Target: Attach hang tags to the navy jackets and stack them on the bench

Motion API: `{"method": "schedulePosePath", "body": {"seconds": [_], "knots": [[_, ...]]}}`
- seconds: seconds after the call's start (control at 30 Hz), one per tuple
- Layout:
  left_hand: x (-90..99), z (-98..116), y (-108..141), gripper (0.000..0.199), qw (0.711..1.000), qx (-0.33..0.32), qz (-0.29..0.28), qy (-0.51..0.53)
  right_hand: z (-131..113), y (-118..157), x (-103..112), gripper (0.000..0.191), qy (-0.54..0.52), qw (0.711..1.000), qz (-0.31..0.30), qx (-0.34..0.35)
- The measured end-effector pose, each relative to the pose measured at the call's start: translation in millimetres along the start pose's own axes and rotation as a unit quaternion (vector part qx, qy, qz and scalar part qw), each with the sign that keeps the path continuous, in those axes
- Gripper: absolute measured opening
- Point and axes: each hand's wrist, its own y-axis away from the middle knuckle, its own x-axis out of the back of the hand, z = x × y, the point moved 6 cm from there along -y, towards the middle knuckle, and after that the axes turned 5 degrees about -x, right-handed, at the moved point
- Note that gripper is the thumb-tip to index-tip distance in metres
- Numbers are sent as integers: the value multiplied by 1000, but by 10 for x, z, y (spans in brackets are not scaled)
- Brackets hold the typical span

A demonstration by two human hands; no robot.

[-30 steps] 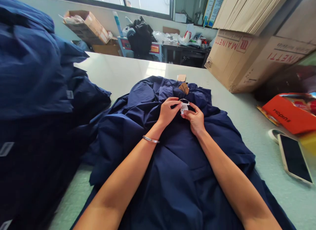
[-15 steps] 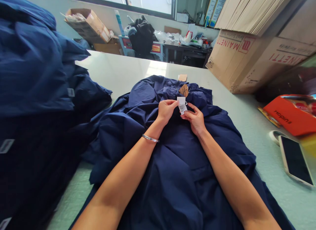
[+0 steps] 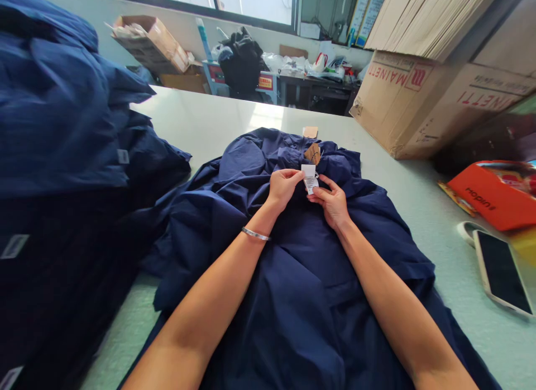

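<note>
A navy blue garment [image 3: 293, 278] lies spread in front of me, gathered in folds toward its far end. Near that end I hold up a small white printed label [image 3: 309, 177]. My left hand [image 3: 285, 188] pinches the label's left edge between thumb and fingers. On the other side, my right hand [image 3: 331, 201] grips its lower right part, with the index finger raised beside it. Just beyond the label sits a brown hang tag [image 3: 312, 153], and a paler tan tag [image 3: 310, 132] lies at the garment's far edge.
More navy garments [image 3: 58, 144] are piled high on the left. On the right of the pale table [image 3: 192, 108] are a phone [image 3: 502, 271], a tape roll [image 3: 465, 232], an orange box [image 3: 492, 194] and large cardboard boxes [image 3: 419, 99]. Cluttered furniture stands behind.
Almost nothing differs. Both hands keep hold of the label, which looks slightly more bent across its middle; the whole view has shifted very slightly.
</note>
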Motion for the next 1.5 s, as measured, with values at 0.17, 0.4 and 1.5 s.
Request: {"method": "schedulePosePath", "body": {"seconds": [0.17, 0.4, 1.5], "knots": [[10, 6, -3, 24, 1000, 10, -10, 2, -10, 6, -3, 55, -10, 1000, 9, -6], [-35, 46, -7, 23, 994, 22, -102, 37, -12, -1, 12, 57, -31, 999, 32, -18], [3, 15, -22, 39, 998, 23, -61, -11, 4, -15, 18, 52, -13, 999, 5, -37]]}}
